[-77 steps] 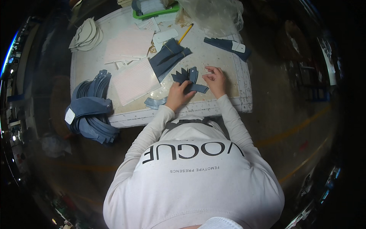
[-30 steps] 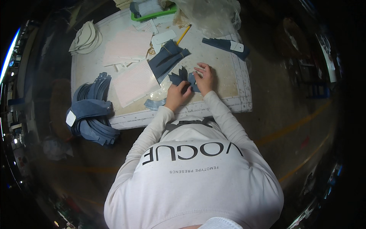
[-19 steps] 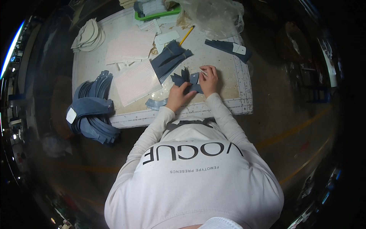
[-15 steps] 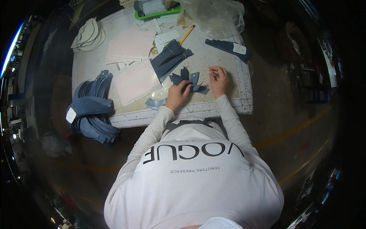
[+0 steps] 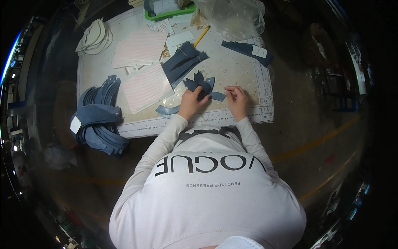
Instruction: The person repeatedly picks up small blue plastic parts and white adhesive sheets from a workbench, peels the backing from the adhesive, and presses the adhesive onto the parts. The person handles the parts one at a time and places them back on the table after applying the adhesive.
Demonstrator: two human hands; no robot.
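Note:
My left hand [image 5: 191, 102] is closed on a fanned bunch of blue cut pieces [image 5: 199, 79], which look like fabric or leather, near the table's front. Its fingers cover part of the bunch. One curved blue strip [image 5: 217, 96] sticks out of the bunch to the right. At that strip's end is my right hand [image 5: 237, 101], thumb and fingertips pinched together. Whatever is between them is too small to make out. Another curved blue piece [image 5: 166, 110] lies on the table left of my left wrist. Small pale spots show on some pieces.
Pink-printed white sheets [image 5: 148, 88] lie on the white-edged table [image 5: 248, 112]. Beyond my hands are tied blue pieces [image 5: 182, 62], a yellow pencil [image 5: 202, 36] and a tagged blue bundle [image 5: 242, 49]. A large blue bundle [image 5: 99, 116] overhangs the left edge. Plastic bag [image 5: 232, 18] and green tray [image 5: 170, 15] stand behind.
My right hand has come down toward me, to the end of the protruding strip. My left hand keeps its hold on the bunch, and the strip's angle has shifted slightly.

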